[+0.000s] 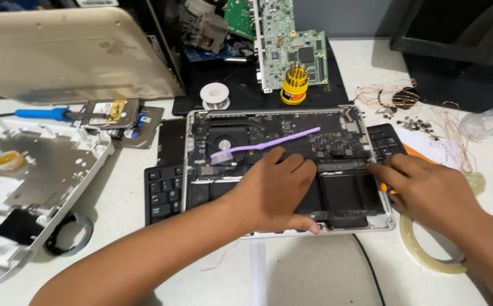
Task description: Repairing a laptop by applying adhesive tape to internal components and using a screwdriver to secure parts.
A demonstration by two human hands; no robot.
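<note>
The left hand (275, 190) lies flat and slack on the open laptop (289, 170), palm down on its black battery, gripping nothing. The right hand (428, 192) sits at the laptop's right edge, pinching a small orange tool (387, 188). A purple pry stick (266, 144) lies across the laptop's board. Beyond the laptop stand a solder spool (215, 95) and a yellow bit set (294, 84).

Solder spool (215, 95), hard drive (110, 113), blue screwdriver (47, 114), tape roll (428, 249) on desk.

Electronics repair workshop: circuit boards (292, 42), opened laptop (289, 167).
</note>
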